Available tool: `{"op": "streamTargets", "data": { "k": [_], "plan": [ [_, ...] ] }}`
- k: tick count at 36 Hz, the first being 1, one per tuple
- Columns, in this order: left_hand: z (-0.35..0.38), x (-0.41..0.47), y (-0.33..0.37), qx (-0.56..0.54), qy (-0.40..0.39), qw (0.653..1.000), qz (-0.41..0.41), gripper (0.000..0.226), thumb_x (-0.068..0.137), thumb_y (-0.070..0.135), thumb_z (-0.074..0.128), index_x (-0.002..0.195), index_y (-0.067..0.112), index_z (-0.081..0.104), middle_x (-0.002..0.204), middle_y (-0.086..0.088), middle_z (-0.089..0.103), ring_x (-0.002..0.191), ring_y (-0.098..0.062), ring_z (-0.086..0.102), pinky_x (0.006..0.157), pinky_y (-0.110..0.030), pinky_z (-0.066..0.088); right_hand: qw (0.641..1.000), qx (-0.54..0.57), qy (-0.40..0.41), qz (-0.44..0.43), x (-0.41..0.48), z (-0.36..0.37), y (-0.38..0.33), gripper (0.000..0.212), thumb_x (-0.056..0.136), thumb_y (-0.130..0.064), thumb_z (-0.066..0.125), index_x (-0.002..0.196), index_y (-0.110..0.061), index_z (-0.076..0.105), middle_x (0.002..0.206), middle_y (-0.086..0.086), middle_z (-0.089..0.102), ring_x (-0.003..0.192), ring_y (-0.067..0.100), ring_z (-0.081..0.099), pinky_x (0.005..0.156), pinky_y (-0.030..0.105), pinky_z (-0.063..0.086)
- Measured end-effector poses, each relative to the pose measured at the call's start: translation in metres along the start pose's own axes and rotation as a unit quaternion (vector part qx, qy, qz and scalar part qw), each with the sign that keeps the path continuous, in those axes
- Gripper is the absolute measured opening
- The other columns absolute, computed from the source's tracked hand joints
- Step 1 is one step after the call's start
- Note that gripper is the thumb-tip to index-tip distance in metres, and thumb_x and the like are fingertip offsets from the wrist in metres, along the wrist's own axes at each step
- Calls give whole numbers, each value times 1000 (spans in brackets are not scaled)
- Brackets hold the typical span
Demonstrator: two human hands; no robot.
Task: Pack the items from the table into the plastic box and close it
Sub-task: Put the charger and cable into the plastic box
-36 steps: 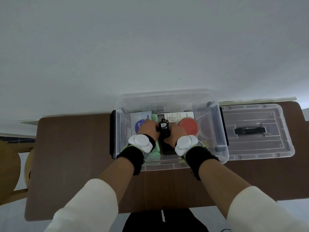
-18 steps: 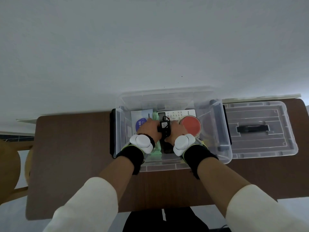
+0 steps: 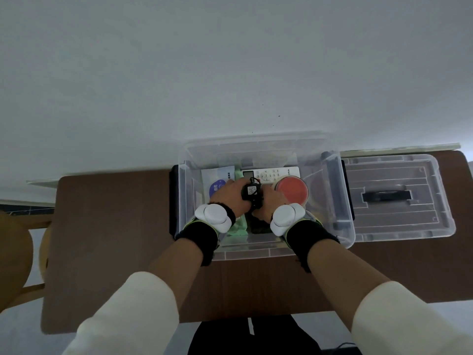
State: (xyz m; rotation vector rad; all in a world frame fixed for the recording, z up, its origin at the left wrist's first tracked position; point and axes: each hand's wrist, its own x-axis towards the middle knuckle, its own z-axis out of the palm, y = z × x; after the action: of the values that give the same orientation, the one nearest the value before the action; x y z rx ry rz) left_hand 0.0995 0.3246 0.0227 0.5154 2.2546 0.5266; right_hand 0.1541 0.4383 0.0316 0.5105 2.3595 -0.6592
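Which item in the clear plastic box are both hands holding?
The small black adapter, between left hand and right hand; white remote and red round lid lie unheld.

Fingertips of the left hand [image 3: 231,194] and the right hand [image 3: 271,201] are hidden under the black adapter [image 3: 251,192] they hold. Its label print is too small to read. The remote [image 3: 271,173] is covered along its near edge. The green item [image 3: 238,228] lies mostly under the left wrist and is unidentifiable. The chair [image 3: 12,254] is cut off by the left edge.

Inside the plastic box [image 3: 344,226], the left hand [image 3: 231,194] and right hand [image 3: 270,202] grip a black adapter [image 3: 251,192]; the lid [image 3: 399,198] lies beside it.
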Motion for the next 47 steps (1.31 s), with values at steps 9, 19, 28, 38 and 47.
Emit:
{"op": "streamTargets", "data": {
  "k": [9,19,28,38,47],
  "plan": [
    [-3,0,1,23,-14,1000,6,48,83,25,60,130,23,51,117,-14,56,105,-31,59,87,-38,50,1000,-11,-13,-16,-2,-1,2,32,88,-9,55,119,-3,52,116,15,63,104,32,62,79,32,49],
    [-7,-9,2,11,10,1000,9,52,82,26,62,132,23,50,123,-12,57,110,-30,57,92,-39,49,999,29,-10,13,-10,-3,7,43,87,-14,59,126,-4,44,122,15,58,105,34,62,81,36,51],
    [-12,-23,7,17,42,999,10,51,81,35,65,128,19,51,111,-10,56,104,-27,55,80,-32,44,999,47,17,9,-24,-7,10,46,84,-22,59,125,-8,42,108,12,64,95,33,63,76,39,54],
    [-14,-48,21,8,91,996,21,48,80,40,64,125,26,54,112,-6,56,104,-27,56,82,-31,43,997,60,37,10,-49,-23,16,57,87,-22,59,137,-7,34,111,9,61,102,30,61,81,35,50],
    [-22,-74,41,27,122,991,56,43,82,35,64,123,22,58,122,-8,57,117,-28,52,95,-41,46,994,56,88,12,-82,-48,19,67,88,-28,62,140,-2,29,128,18,56,118,35,54,89,35,47]
  ]
}}
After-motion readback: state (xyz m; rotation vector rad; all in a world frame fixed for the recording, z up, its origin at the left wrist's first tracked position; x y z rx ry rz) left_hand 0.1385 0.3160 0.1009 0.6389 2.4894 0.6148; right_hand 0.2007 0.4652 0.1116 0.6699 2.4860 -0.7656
